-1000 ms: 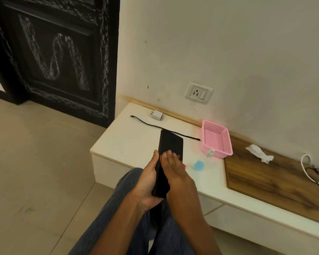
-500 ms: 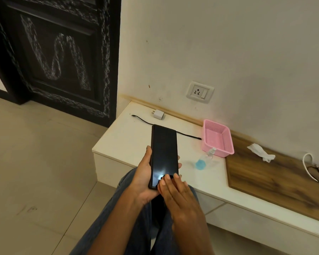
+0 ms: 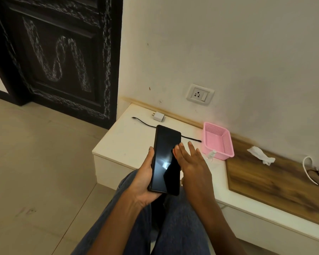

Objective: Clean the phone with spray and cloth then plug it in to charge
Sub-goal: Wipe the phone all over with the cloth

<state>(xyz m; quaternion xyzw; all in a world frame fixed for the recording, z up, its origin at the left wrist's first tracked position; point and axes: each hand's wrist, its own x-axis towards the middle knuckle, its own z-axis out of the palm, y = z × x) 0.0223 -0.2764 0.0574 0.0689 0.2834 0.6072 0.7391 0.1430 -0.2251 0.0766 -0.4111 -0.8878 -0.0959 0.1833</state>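
Observation:
My left hand [image 3: 143, 178] grips a black phone [image 3: 166, 159] from below, screen up and dark, over my knees. My right hand [image 3: 192, 162] hovers at the phone's right edge with fingers spread, holding nothing. Behind that hand, a small spray bottle [image 3: 211, 154] lies on the white ledge [image 3: 129, 144], mostly hidden. A crumpled white cloth [image 3: 261, 155] rests on the wooden panel [image 3: 276, 181] to the right. A white charger plug [image 3: 158, 116] and a black cable [image 3: 143, 122] lie near the wall. The wall socket [image 3: 200, 94] sits above them.
A pink mesh basket [image 3: 218, 140] stands against the wall beside the spray bottle. White and black wires [image 3: 313, 173] curl at the far right. A dark carved door [image 3: 59, 57] fills the left. Tiled floor [image 3: 35, 172] lies left of my jeans.
The phone has turned from edge-on to screen up. My right hand slid from the phone's lower end to its right side and spread its fingers.

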